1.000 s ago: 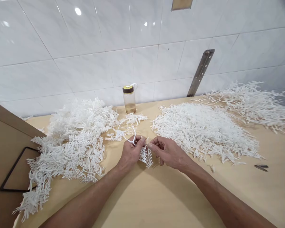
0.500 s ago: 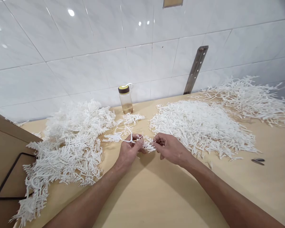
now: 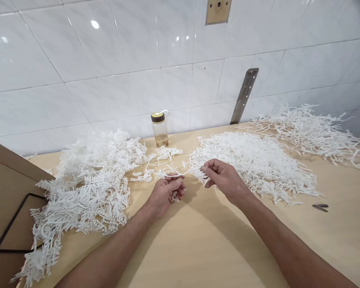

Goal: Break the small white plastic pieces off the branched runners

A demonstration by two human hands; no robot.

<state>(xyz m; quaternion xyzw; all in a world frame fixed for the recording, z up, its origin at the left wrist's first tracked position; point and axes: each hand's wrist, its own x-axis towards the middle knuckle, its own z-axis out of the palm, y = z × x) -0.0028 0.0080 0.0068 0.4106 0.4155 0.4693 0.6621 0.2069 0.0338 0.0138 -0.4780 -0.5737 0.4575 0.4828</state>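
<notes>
My left hand (image 3: 166, 194) is closed around a white, branching plastic sprig (image 3: 180, 175), whose thin stem arches over the fingers. A few white tips poke out below that hand. To the right, my right hand (image 3: 225, 180) pinches at the sprig's finely forked end; the exact contact at the fingertips is hard to make out against the white pile behind. Just beyond the hands lie some loose white sprigs (image 3: 165, 154). A dense pile of short white sprigs (image 3: 246, 156) spreads beside my right hand.
A tall heap of white sprigs (image 3: 93, 188) covers the left side, against a brown box (image 3: 9, 188) with a black handle. Longer white branches (image 3: 318, 132) lie back right. A bottle (image 3: 160, 132) stands near the tiled wall by a metal bracket (image 3: 244, 96). Small snips (image 3: 320, 207) rest right.
My right hand has moved right and slightly up, away from my left hand. The sprig now stretches between them, its forked end farther right. The camera view has tilted up a little.
</notes>
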